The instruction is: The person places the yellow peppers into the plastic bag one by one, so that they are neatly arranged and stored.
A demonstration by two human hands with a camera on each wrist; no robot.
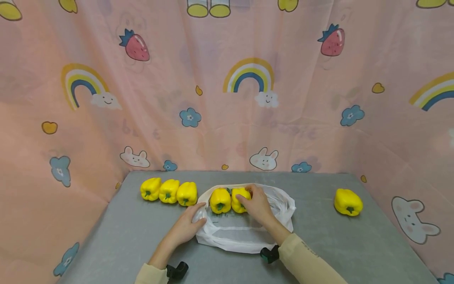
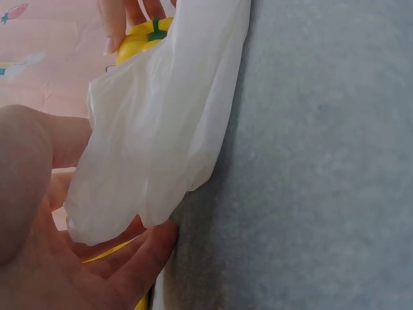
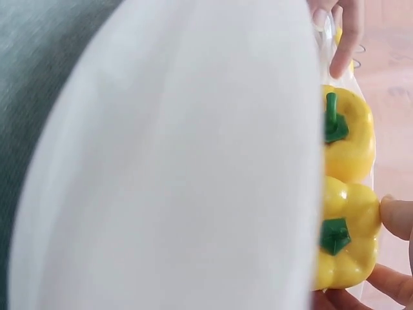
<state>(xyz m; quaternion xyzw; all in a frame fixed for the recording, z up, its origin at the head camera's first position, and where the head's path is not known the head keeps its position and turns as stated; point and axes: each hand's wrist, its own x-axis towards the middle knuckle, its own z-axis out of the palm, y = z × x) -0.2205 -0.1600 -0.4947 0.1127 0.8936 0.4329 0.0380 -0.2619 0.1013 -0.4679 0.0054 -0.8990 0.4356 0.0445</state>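
- The right hand (image 1: 261, 207) grasps one yellow bell pepper (image 1: 238, 194) between thumb and fingers, inside the white plastic bag (image 1: 241, 245).
- The left hand (image 1: 183, 225), its fingers parted, touches the bag's left side.

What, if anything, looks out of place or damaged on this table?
Nothing looks spilled or damaged. Mildly odd: one yellow bell pepper sits alone on the grey table, far right, apart from the row of three matching peppers and the pair in the white plastic bag.
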